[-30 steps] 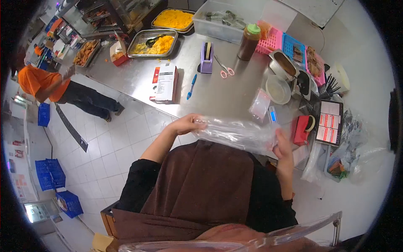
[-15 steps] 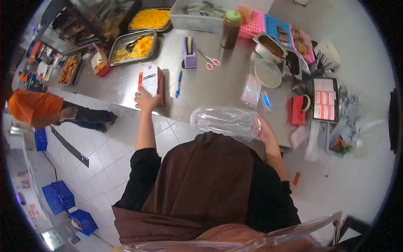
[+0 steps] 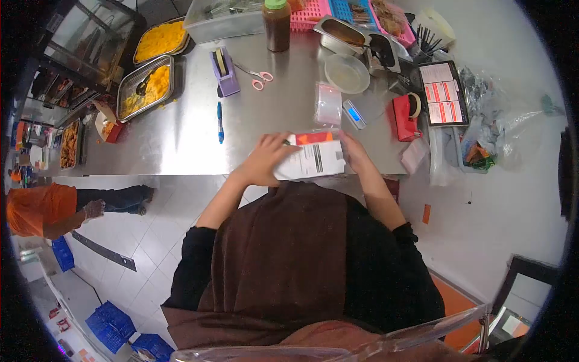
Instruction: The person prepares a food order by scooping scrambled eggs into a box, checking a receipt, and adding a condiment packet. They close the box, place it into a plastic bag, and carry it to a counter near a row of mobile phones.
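Observation:
A white box with an orange-red panel and a printed label [image 3: 316, 158] lies sideways between my hands, close in front of my body at the steel table's near edge. My left hand [image 3: 265, 161] is closed on the box's left end, fingers over its top. At the opposite end, my right hand [image 3: 357, 158] grips a clear plastic bag [image 3: 339, 134], whose film shows around that end of the box. Part of the right fingers is hidden behind the bag and box. A blue pen [image 3: 220, 123] lies to the left, beyond my left hand.
On the steel table [image 3: 181, 139] are a purple tape dispenser [image 3: 224, 72], scissors [image 3: 258, 79], a sauce bottle [image 3: 277, 27], a small scale [image 3: 354, 114] and a red tape dispenser [image 3: 405, 117]. Food trays [image 3: 172, 78] stand left. A person in orange [image 3: 45, 208] is at far left.
My left hand has carried the box rightward from beside the pen to the plastic bag. My right hand still grips the bag, now against the box's right end. The view has shifted right.

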{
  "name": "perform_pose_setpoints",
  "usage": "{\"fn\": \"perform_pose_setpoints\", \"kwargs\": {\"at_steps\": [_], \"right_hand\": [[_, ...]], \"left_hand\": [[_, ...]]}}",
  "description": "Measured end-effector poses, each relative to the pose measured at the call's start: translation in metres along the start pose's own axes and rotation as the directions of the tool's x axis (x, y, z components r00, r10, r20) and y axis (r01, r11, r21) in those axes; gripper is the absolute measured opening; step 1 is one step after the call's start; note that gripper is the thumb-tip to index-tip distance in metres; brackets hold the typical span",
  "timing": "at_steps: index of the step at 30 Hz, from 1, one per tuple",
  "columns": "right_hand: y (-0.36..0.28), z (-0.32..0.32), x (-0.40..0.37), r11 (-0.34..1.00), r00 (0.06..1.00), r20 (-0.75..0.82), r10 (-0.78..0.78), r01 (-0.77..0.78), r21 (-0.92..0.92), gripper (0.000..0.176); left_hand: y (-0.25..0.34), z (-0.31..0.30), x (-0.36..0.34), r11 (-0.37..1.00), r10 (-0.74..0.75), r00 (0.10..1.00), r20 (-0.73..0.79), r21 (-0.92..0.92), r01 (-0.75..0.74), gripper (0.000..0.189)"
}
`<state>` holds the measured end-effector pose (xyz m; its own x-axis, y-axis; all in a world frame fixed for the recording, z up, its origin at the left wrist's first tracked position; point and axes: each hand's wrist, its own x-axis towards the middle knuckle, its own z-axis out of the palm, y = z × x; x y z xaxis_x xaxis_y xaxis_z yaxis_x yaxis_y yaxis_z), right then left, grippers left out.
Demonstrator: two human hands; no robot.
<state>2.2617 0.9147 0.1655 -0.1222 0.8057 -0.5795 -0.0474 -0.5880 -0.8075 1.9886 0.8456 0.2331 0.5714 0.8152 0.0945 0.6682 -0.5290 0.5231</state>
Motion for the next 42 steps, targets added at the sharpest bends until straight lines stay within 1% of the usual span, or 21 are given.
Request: {"fn": "perform_pose_setpoints", "kwargs": {"at_steps": [4, 5, 8, 11, 14, 17, 19, 20, 22, 24, 26, 28, 29, 32, 33, 36, 37, 38, 40, 41, 42], "right_hand": [[0.020, -0.013, 0.006, 0.981, 0.979, 0.089, -0.185, 0.179, 0.077, 0.043], [0.031, -0.018, 0.007, 0.946, 0.943, 0.074, -0.323, 0.321, 0.045, 0.037], [0.044, -0.036, -0.015, 0.794, 0.908, 0.069, -0.413, 0.396, -0.461, 0.033], [0.040, -0.074, -0.018, 0.820, 0.973, 0.229, 0.006, 0.126, -0.559, 0.036], [-0.027, -0.061, -0.050, 0.823, 0.978, 0.207, 0.006, 0.112, -0.556, 0.045], [-0.061, -0.044, -0.075, 0.708, 0.901, 0.209, -0.379, 0.428, -0.561, 0.037], [-0.070, -0.047, -0.075, 0.680, 0.860, 0.212, -0.464, 0.499, -0.537, 0.037], [-0.071, -0.049, -0.072, 0.665, 0.837, 0.213, -0.503, 0.533, -0.524, 0.037], [-0.073, -0.055, -0.064, 0.724, 0.869, 0.230, -0.439, 0.493, -0.482, 0.037], [-0.070, -0.064, -0.055, 0.730, 0.884, 0.264, -0.387, 0.468, -0.498, 0.036], [-0.061, -0.072, -0.043, 0.682, 0.883, 0.309, -0.354, 0.469, -0.561, 0.034], [-0.075, -0.076, -0.050, 0.692, 0.877, 0.329, -0.351, 0.480, -0.540, 0.031], [-0.081, -0.080, -0.051, 0.695, 0.873, 0.339, -0.350, 0.485, -0.531, 0.029], [-0.086, -0.115, -0.025, 0.735, 0.860, 0.198, -0.470, 0.505, -0.453, 0.024], [-0.089, -0.128, -0.014, 0.755, 0.866, 0.137, -0.481, 0.488, -0.438, 0.023], [-0.108, -0.156, 0.014, 0.783, 0.850, -0.031, -0.526, 0.470, -0.407, 0.021], [-0.115, -0.160, 0.020, 0.777, 0.835, -0.060, -0.547, 0.479, -0.408, 0.020], [-0.124, -0.163, 0.026, 0.770, 0.819, -0.087, -0.567, 0.489, -0.410, 0.020], [-0.136, -0.167, 0.046, 0.664, 0.729, -0.059, -0.682, 0.584, -0.466, 0.018], [-0.145, -0.169, 0.054, 0.607, 0.692, -0.065, -0.719, 0.580, -0.544, 0.018], [-0.157, -0.172, 0.063, 0.545, 0.652, -0.066, -0.755, 0.568, -0.617, 0.017]], "left_hand": [[-0.002, 0.032, 0.014, 0.994, -0.007, 0.998, 0.055, 0.108, 0.001, 0.084], [-0.006, 0.038, 0.014, 0.995, -0.026, 0.999, 0.030, 0.100, 0.023, 0.087], [-0.015, 0.043, 0.016, 0.992, -0.101, 0.994, -0.031, 0.072, 0.103, 0.092], [-0.018, 0.035, 0.023, 0.988, -0.121, 0.991, -0.055, 0.088, 0.125, 0.097], [-0.019, 0.035, 0.022, 0.983, -0.115, 0.991, -0.061, 0.135, 0.122, 0.098], [-0.015, 0.032, 0.009, 0.979, -0.196, 0.962, -0.191, 0.025, 0.204, 0.091], [-0.014, 0.031, -0.011, 0.944, -0.330, 0.877, -0.348, -0.135, 0.302, 0.081], [-0.033, 0.052, -0.018, 0.853, -0.521, 0.746, -0.415, -0.287, 0.436, 0.072], [-0.081, 0.113, -0.032, 0.565, -0.825, 0.373, -0.425, -0.595, 0.571, 0.056], [-0.069, 0.094, -0.032, 0.412, -0.856, 0.512, -0.072, -0.694, 0.590, 0.041], [-0.062, 0.076, -0.033, 0.448, -0.836, 0.545, -0.067, -0.658, 0.605, 0.032], [-0.060, 0.064, -0.031, 0.648, -0.762, 0.502, -0.409, -0.464, 0.604, 0.028], [-0.024, 0.028, -0.017, 0.533, -0.845, 0.422, -0.327, -0.464, 0.708, 0.027], [0.023, 0.001, -0.007, 0.543, -0.839, 0.328, -0.433, -0.648, 0.534, 0.026], [0.022, 0.003, -0.010, 0.573, -0.819, 0.340, -0.463, -0.617, 0.540, 0.027], [-0.009, 0.028, -0.016, 0.603, -0.785, 0.414, -0.461, -0.414, 0.682, 0.034], [-0.005, 0.020, -0.002, 0.259, -0.965, 0.235, -0.121, -0.601, 0.756, 0.044], [-0.045, 0.044, -0.016, 0.187, -0.964, 0.267, -0.006, -0.730, 0.658, 0.046], [-0.055, 0.039, -0.003, 0.263, -0.902, 0.432, -0.003, -0.798, 0.543, 0.039], [-0.057, 0.033, 0.005, 0.238, -0.905, 0.425, -0.004, -0.834, 0.498, 0.029], [-0.039, 0.018, 0.024, 0.348, -0.913, 0.378, -0.153, -0.776, 0.527, 0.021]]}}
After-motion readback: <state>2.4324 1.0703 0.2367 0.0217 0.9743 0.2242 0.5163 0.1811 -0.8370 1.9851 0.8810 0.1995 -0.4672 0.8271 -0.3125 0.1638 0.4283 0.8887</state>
